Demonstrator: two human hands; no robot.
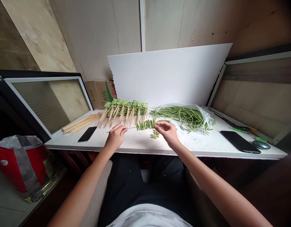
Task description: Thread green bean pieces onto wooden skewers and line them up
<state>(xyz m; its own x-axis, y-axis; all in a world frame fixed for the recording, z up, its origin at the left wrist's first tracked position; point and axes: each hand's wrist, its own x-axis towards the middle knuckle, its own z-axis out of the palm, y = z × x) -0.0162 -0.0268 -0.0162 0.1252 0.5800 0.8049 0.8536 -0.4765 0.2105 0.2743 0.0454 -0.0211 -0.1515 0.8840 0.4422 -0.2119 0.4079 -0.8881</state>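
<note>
My left hand (116, 135) pinches the wooden skewer (131, 127), its row of green bean pieces (145, 125) at three o'clock from that grip and nine o'clock from my right hand (167, 132), whose fingertips meet the row's end, clamped or not I cannot tell.

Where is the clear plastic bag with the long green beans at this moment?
In the head view, the bag lies toward the right on the white table, beyond the right hand and in front of the white board.
</note>
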